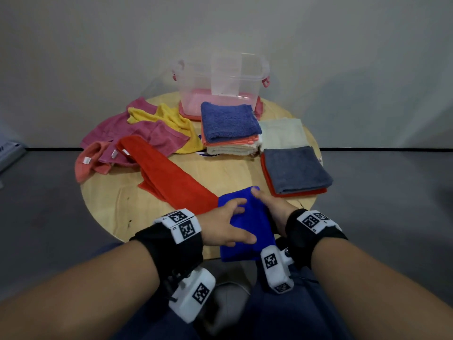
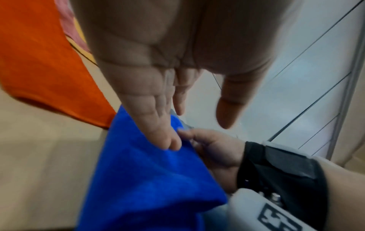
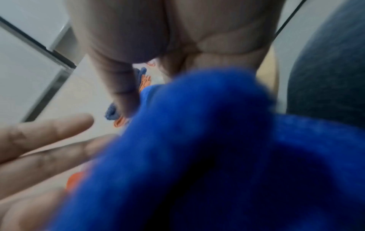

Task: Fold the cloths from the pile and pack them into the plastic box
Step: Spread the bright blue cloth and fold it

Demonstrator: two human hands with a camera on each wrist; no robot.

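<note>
At the near edge of the round wooden table (image 1: 110, 200), a bright blue cloth (image 1: 247, 231) hangs partly over the rim between both hands. The left hand (image 1: 225, 224) lies on its left side with fingers straight and spread, fingertips pressing the fabric. The right hand (image 1: 269, 204) holds the cloth's right edge, thumb on top and fingers curled beneath. Just left lies a long red cloth (image 1: 171, 177). Farther right sits a folded grey cloth (image 1: 296, 169) on a red one. Beyond, a folded stack topped by a blue-purple cloth (image 1: 229, 121), with pink and yellow unfolded cloths (image 1: 147, 126) at left. Farthest stands the clear plastic box (image 1: 220, 84).
</note>
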